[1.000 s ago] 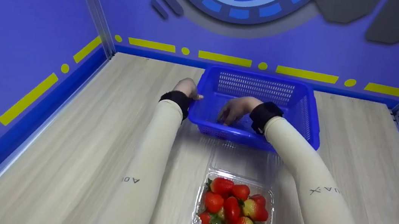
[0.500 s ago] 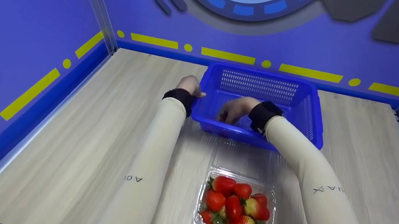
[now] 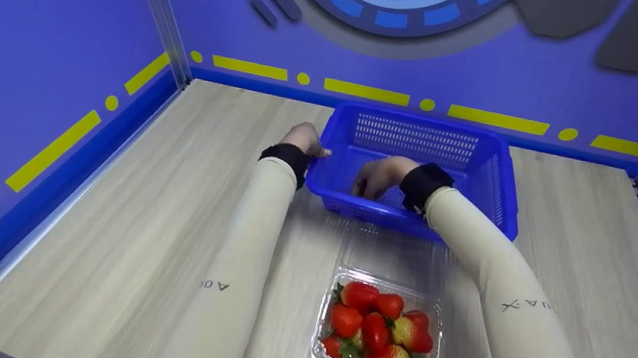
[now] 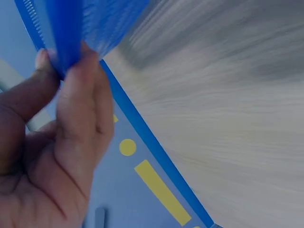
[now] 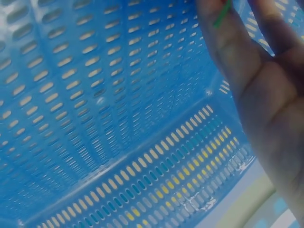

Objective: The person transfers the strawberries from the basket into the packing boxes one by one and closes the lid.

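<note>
A blue perforated plastic basket [image 3: 411, 222] stands near the back wall. My left hand [image 3: 303, 138] pinches its left rim between thumb and fingers, as the left wrist view shows with the blue rim [image 4: 69, 38]. Inside the basket, my right hand [image 3: 381, 176] reaches down near the front left corner, its fingers bent toward the floor. In the right wrist view a thin green strip [image 5: 222, 13] lies against these fingers. The fingertips are out of that view, and whatever they touch is hidden. Several strawberries [image 3: 376, 332] with green leaves lie in a clear plastic punnet [image 3: 318, 343] in front.
The punnet's clear lid [image 3: 389, 254] lies folded back toward the basket. Wood-grain tabletop [image 3: 170, 197] spreads on both sides. Blue panels [image 3: 58, 19] with yellow marks stand at the back and sides.
The view has shifted slightly. My left hand stays on the basket rim, and my right hand stays inside the basket, its fingers moving only a little.
</note>
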Tool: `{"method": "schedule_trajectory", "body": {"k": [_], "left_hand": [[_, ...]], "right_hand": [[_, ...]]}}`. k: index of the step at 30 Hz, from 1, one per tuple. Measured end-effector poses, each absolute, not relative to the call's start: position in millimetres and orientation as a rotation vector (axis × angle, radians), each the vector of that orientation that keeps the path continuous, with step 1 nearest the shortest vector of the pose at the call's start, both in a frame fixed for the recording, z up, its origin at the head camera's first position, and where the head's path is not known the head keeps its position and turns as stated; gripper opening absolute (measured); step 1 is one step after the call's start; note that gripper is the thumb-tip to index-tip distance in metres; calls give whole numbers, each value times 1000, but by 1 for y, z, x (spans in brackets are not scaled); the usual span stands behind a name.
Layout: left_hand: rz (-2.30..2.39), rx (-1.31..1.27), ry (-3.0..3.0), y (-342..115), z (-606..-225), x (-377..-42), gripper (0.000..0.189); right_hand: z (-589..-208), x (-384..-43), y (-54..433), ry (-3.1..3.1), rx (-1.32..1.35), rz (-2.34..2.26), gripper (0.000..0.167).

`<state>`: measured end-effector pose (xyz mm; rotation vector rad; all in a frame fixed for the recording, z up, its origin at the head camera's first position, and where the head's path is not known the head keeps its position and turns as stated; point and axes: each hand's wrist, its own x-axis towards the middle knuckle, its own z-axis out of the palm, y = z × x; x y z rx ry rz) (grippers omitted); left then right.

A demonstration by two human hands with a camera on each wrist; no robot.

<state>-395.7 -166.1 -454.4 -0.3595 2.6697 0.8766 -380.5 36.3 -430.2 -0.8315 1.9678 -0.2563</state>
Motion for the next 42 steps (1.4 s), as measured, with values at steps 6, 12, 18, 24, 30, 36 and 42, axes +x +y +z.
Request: {"method": "schedule_trajectory", "body": {"k": [6,12,18,24,30,36,42], "left_hand": [[1056,-318,2504,-153,-392,-325,39],[954,-187,2536,-167,-383,-317,47],[976,-47,2739,-179,-376,-329,63],[1175,57,2915,-186,-341,-329,54],[1398,150,2874,-181,-312,-302,48],[1436,309,2828,-178,-313,-266,46],[1374,356,2751,-171,-329,-232,45]], "right_hand": [[-430,-382,53,2042,-852,-278,23],[-414,-385,70,2238,-879,-320,35],[-394,-386,95,2519,-867,-587,37],[-367,-378,113,2701,-902,-794,40],[-344,-349,124,2739,-1021,-846,38],[-335,-306,127,2747,-1139,-864,35],[-343,-264,130,2748,-1397,-799,36]]}}
